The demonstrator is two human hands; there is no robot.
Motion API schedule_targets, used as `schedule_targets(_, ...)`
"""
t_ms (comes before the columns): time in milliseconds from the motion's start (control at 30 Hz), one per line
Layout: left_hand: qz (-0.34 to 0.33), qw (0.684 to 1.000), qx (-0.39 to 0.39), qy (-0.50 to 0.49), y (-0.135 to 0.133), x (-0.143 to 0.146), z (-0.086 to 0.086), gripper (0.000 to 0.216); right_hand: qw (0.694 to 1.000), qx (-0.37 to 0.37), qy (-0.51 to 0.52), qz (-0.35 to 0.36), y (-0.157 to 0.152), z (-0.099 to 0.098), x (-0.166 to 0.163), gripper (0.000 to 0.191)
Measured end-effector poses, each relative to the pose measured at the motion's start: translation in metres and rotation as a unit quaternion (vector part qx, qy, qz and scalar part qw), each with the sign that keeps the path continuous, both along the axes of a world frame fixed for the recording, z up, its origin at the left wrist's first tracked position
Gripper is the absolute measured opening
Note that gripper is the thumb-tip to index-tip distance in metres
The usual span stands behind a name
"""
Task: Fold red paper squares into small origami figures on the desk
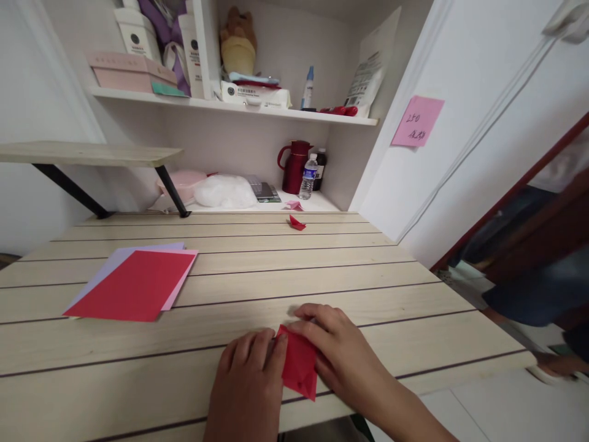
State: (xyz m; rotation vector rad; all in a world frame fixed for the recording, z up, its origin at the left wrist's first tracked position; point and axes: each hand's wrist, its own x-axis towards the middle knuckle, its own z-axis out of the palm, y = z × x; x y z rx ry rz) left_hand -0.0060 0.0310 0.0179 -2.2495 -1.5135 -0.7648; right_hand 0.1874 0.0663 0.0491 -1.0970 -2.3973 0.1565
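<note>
A folded piece of red paper point(298, 367) lies on the table near its front edge, with a crease or small flap toward its lower end. My left hand point(252, 368) holds the paper's left edge, its thumb along the side and its fingers curled on the tabletop. From the right, my right hand point(338, 344) grips the upper right part, thumb and fingers closed over it. The part of the paper under my right fingers is hidden. Farther back on the table sits a small folded red paper shape point(297, 223).
A stack of coloured paper sheets point(133, 285), red on top, lies on the left of the slatted table point(221, 276). A raised wooden stand point(92, 153) is behind it. A dark red jug point(295, 169) and a water bottle point(308, 178) stand at the back. A person's legs point(529, 294) show at right.
</note>
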Motion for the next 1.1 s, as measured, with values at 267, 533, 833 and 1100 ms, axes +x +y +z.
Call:
schedule_targets(267, -0.03, 0.999, 0.04, 0.004, -0.004, -0.014, -0.005, 0.032, 1.0, -0.01, -0.011, 0.01, 0.003, -0.001, -0.001, 0.032)
schedule_targets(533, 0.0, 0.999, -0.042, 0.023, -0.005, -0.008, -0.003, 0.049, 1.0, -0.007, 0.002, 0.015, -0.001, -0.001, -0.001, 0.042)
schedule_targets(833, 0.029, 0.998, -0.057, 0.0, -0.005, -0.001, 0.003, 0.058, 0.999, -0.018, -0.009, 0.032, -0.007, 0.004, 0.008, 0.047)
schedule_targets(1100, -0.001, 0.996, 0.088, -0.029, -0.001, -0.008, 0.008, 0.025, 0.999, -0.017, 0.038, 0.0, -0.001, 0.001, -0.001, 0.025)
